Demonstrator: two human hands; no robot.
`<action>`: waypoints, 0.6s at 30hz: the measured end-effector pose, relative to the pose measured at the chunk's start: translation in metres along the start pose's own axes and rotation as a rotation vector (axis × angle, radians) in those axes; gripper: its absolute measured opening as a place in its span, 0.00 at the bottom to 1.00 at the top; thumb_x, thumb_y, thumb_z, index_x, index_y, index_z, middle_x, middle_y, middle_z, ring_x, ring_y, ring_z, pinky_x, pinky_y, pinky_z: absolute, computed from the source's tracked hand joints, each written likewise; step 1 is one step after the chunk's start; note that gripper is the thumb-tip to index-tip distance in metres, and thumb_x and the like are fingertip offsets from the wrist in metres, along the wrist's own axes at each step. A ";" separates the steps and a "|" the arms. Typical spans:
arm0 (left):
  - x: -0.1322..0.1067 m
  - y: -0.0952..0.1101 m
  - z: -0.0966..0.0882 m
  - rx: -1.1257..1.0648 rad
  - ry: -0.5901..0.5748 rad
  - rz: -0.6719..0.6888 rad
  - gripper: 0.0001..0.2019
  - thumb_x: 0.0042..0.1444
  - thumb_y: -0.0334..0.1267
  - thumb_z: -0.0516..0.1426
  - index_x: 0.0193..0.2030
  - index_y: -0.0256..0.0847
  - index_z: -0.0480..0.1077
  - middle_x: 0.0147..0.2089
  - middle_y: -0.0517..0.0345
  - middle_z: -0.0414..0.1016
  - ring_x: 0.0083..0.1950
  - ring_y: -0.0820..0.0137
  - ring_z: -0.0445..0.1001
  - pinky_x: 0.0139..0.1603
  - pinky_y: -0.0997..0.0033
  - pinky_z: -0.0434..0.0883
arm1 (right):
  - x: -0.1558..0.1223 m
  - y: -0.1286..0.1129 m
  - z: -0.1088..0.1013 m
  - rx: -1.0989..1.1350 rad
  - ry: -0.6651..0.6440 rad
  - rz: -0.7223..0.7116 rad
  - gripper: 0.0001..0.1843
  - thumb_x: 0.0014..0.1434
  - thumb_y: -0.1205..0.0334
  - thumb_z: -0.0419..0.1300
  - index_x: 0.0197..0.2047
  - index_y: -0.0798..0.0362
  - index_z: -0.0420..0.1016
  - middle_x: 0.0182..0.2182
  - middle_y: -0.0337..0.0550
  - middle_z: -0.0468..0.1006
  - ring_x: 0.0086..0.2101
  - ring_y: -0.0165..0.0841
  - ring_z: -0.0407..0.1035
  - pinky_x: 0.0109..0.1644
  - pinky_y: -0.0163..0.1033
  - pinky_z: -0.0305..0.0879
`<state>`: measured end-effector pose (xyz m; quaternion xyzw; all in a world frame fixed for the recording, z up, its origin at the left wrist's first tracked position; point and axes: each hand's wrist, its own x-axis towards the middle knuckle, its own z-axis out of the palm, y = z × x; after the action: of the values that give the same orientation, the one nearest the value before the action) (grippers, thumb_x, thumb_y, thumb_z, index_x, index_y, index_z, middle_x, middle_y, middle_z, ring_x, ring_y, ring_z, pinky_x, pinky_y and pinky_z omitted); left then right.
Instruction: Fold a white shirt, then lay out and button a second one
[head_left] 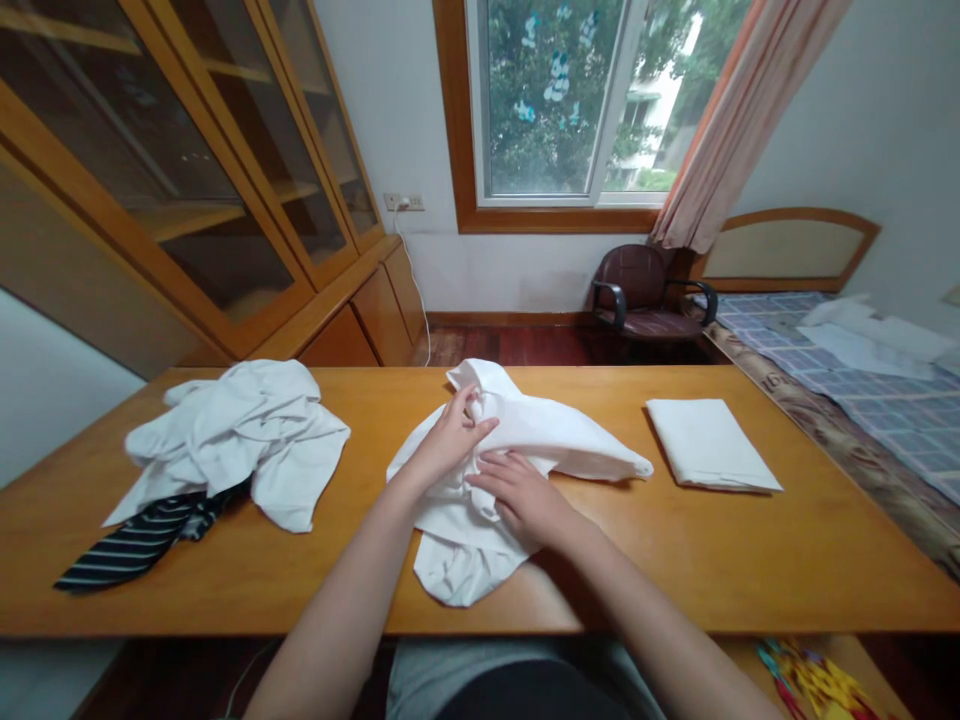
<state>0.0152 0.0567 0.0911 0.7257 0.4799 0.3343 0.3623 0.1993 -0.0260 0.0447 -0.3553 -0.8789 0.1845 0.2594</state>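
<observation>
A crumpled white shirt [570, 430] lies on the wooden table in front of me, with what looks like a sleeve stretched out to the right. My left hand [454, 428] pinches the fabric near the top of the shirt, its thumb pointing right. Just below and to the right, my right hand [525, 497] rests on the shirt with its fingers stretched out and slightly apart. The folds under both hands are partly hidden.
On the left of the table [360, 590] is a pile of white clothes [247, 420] with a black striped tie [135, 540] sticking out. A folded white cloth [712, 442] lies at the right. Beyond stand a cabinet [330, 270], a chair [637, 290] and a bed [840, 350].
</observation>
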 end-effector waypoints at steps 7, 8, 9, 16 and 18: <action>0.019 -0.013 0.026 0.247 -0.017 -0.049 0.41 0.51 0.33 0.62 0.72 0.45 0.54 0.65 0.42 0.64 0.61 0.52 0.71 0.62 0.55 0.66 | -0.008 -0.018 -0.002 -0.010 -0.035 -0.087 0.21 0.67 0.63 0.54 0.61 0.48 0.71 0.59 0.49 0.74 0.59 0.39 0.67 0.66 0.52 0.59; 0.020 -0.015 0.026 0.242 -0.030 -0.032 0.38 0.52 0.31 0.60 0.71 0.45 0.57 0.62 0.43 0.68 0.59 0.53 0.73 0.61 0.55 0.67 | -0.011 -0.016 -0.007 0.035 0.009 -0.086 0.19 0.67 0.63 0.54 0.59 0.49 0.73 0.56 0.48 0.77 0.55 0.38 0.71 0.63 0.48 0.63; 0.020 -0.018 0.025 0.225 -0.037 -0.022 0.35 0.53 0.30 0.59 0.70 0.45 0.59 0.59 0.45 0.72 0.57 0.54 0.74 0.59 0.56 0.68 | -0.013 -0.011 -0.014 0.069 0.072 -0.066 0.17 0.68 0.63 0.53 0.58 0.49 0.74 0.52 0.47 0.80 0.51 0.37 0.73 0.59 0.46 0.66; 0.019 -0.033 -0.001 -0.279 0.197 -0.108 0.21 0.53 0.39 0.61 0.55 0.44 0.73 0.52 0.51 0.79 0.51 0.59 0.77 0.52 0.62 0.72 | -0.052 0.048 -0.061 -0.039 0.751 0.364 0.13 0.67 0.55 0.56 0.47 0.49 0.78 0.43 0.48 0.81 0.45 0.42 0.72 0.54 0.52 0.66; 0.020 -0.036 -0.013 -0.549 0.231 -0.153 0.22 0.51 0.43 0.63 0.53 0.42 0.73 0.48 0.52 0.80 0.44 0.62 0.79 0.45 0.64 0.74 | -0.064 0.067 -0.065 0.007 0.826 0.534 0.18 0.68 0.50 0.52 0.48 0.51 0.78 0.45 0.50 0.80 0.47 0.43 0.72 0.55 0.52 0.66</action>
<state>-0.0057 0.0879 0.0705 0.5195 0.4629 0.5037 0.5120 0.3119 -0.0174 0.0424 -0.6106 -0.5802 0.0913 0.5312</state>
